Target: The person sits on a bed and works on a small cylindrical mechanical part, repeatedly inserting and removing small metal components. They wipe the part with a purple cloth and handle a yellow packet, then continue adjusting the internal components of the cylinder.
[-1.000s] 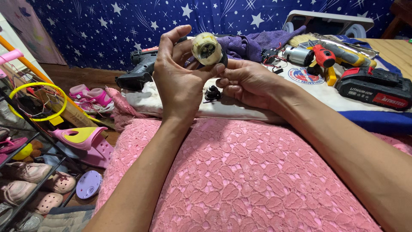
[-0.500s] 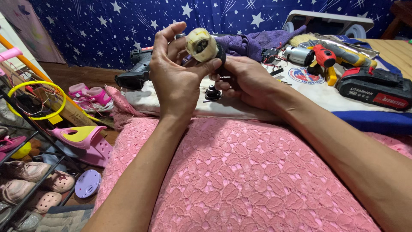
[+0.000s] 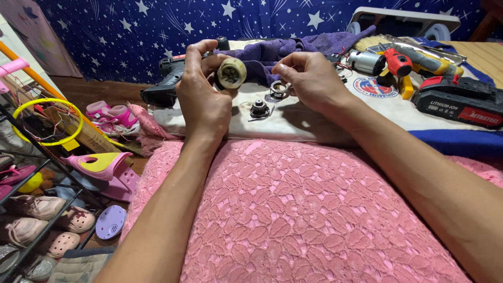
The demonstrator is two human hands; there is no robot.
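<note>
Here, cream round part within left grip

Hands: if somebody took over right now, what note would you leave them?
Left hand holds a round cream part up, open end toward the camera.
Right hand pinches a small metal ring just above the white cloth.
A black gear piece lies on the cloth between the hands.
Done: parts are apart.
Left: ring and gear piece are not in the cream part.

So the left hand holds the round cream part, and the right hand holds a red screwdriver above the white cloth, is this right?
Not quite. In the head view the right hand holds a small metal ring, not a screwdriver. The left hand does hold the round cream part, above the white cloth.
</note>
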